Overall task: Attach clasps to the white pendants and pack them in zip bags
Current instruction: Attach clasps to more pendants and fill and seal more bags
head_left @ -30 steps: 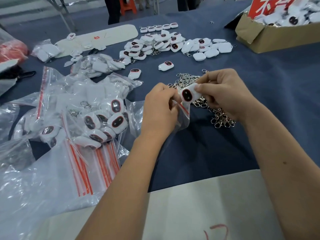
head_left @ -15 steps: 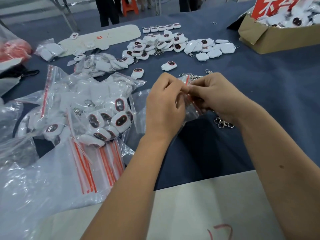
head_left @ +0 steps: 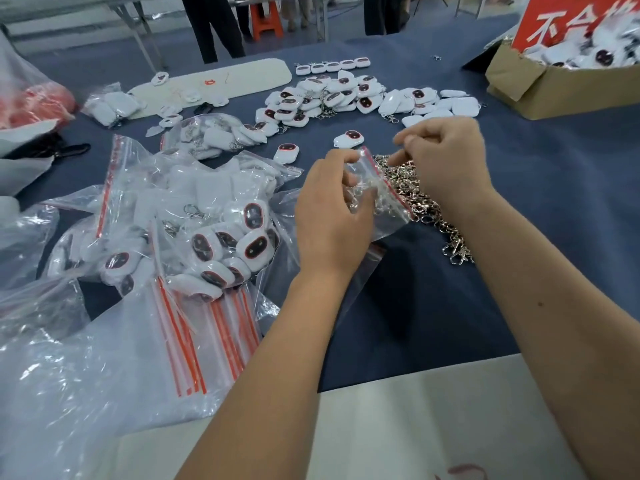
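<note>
Zip bag and the pendant inside it sit in our left hand, whose fingers curl round the clear film just above the blue surface; the white pendant itself is mostly hidden behind the fingers and the glare, with only a bit of its metal clasp showing through. We judge the bag to be thin, soft and slippery, so it will crumple wherever we squeeze; the firmer place to hold is the red zip strip along its mouth, which runs slantwise between our two hands. The pendant looks like light, hard plastic that should take a firm pinch without harm, though it could slide out while the mouth is unsealed. Our right hand is raised just beyond the strip with fingers curled; whether it pinches anything we cannot tell. Right under it lies the heap of loose clasps, small and likely to tangle. To our left are the filled bags and spare empty bags; farther off, the pile of unpacked pendants and a cardboard box.
</note>
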The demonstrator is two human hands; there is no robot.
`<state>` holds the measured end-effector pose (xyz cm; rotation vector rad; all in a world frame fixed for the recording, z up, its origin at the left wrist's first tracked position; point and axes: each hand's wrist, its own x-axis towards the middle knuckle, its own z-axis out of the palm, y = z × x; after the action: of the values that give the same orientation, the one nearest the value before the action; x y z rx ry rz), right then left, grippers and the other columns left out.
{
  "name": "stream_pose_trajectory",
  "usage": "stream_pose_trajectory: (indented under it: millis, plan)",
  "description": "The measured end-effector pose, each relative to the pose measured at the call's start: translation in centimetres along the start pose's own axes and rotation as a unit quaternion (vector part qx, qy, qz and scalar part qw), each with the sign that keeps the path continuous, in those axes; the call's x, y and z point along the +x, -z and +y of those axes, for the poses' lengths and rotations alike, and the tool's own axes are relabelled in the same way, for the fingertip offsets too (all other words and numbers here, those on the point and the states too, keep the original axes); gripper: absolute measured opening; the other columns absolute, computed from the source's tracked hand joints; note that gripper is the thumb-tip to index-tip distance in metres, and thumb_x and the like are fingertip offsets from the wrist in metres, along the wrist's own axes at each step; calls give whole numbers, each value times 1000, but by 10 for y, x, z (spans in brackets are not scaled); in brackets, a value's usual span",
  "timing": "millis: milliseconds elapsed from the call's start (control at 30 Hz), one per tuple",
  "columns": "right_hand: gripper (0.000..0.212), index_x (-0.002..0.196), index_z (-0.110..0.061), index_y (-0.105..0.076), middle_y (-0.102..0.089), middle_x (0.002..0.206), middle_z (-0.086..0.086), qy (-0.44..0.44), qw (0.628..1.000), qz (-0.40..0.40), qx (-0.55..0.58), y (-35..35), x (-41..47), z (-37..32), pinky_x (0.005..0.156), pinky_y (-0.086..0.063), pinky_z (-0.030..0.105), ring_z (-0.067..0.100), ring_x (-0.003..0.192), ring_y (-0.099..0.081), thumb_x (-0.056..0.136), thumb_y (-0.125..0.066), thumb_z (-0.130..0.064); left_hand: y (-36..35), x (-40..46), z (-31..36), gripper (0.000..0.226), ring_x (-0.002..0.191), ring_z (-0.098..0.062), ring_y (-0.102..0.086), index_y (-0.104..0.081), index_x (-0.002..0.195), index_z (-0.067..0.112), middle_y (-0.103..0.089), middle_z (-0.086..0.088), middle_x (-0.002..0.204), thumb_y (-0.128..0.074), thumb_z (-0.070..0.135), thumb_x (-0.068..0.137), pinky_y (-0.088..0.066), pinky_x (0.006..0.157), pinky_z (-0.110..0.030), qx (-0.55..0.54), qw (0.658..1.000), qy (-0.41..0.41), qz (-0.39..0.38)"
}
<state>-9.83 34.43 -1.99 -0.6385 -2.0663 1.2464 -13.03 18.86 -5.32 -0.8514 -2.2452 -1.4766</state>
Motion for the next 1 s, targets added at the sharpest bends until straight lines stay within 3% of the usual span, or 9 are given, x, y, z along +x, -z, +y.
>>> stream_pose_trajectory:
  millis: [100, 233, 333, 433, 567, 700, 833, 933, 1000]
  plan:
    - [30, 102, -15, -79, -77, 99, 5, 29, 975, 2, -220, -12, 39, 12, 82, -55, 29, 20, 96, -70, 89, -53, -6, -5, 2, -2, 25, 85, -13, -55, -64, 110, 24, -58, 5, 97, -73, 21, 86, -52, 80, -37, 41, 998, -16, -49]
    - [49, 142, -15, -54, -49, 146, 20, 32, 882, -110, -458, -27, 89, 23, 112, -34, 46, 40, 139, -36, 93, -53, -10, -10, 5, -4, 23, 106, -24, -49, -72, 110, 20, -61, 1, 105, -70, 22, 87, -38, 89, -23, 145, 985, -55, -80]
    - [56, 150, -20, -43, -29, 159, 19, -3, 850, -182, -495, -33, 106, 30, 116, -32, 54, 44, 146, -26, 96, -52, -9, -11, 5, -7, 28, 113, -25, -48, -71, 116, 21, -64, 1, 114, -69, 32, 90, -40, 98, -33, 189, 971, -63, -132]
    - [41, 131, -13, -63, -56, 140, 17, 51, 846, -161, -506, -33, 114, 30, 111, -44, 44, 41, 131, -50, 92, -55, -3, -11, 8, -9, 22, 107, -24, -53, -72, 106, 20, -66, 2, 109, -64, 38, 96, -41, 95, -36, 187, 971, -54, -137]
    - [34, 120, -18, -68, -66, 121, 12, 92, 909, -126, -386, -20, 99, 21, 94, -47, 32, 32, 114, -60, 93, -59, 0, -4, 11, -9, 23, 97, -20, -62, -72, 104, 19, -72, 4, 98, -58, 37, 100, -47, 88, -39, 121, 987, -5, -106]
    - [33, 127, -13, -51, -69, 100, 16, 26, 988, -117, -96, -10, 54, 13, 66, -52, 33, 18, 75, -68, 97, -61, -3, 4, 12, -8, 22, 78, -8, -64, -70, 95, 18, -69, 8, 80, -57, 35, 100, -51, 76, -33, 26, 998, 63, -5]
    - [17, 106, -16, -72, -78, 87, 0, -41, 984, -109, 135, -5, 1, 3, 62, -51, 22, 4, 61, -62, 92, -73, -5, 11, 12, -2, 9, 77, -18, -69, -63, 92, 22, -66, 8, 81, -58, 26, 99, -58, 69, -43, -92, 982, 90, 135]
    - [16, 107, -18, -79, -70, 71, -4, -69, 957, -152, 236, -8, -29, 5, 52, -44, 19, 6, 54, -51, 99, -68, -10, 10, 10, -2, 14, 78, -27, -69, -64, 87, 29, -69, 3, 82, -59, 25, 99, -58, 71, -52, -127, 977, 119, 124]
    - [20, 115, -11, -77, -66, 63, -9, -70, 951, -174, 245, -13, -41, 9, 46, -40, 15, 3, 49, -48, 102, -63, -8, 8, 8, -2, 15, 77, -24, -69, -69, 88, 24, -71, 0, 81, -59, 25, 99, -59, 74, -44, -143, 977, 134, 90]
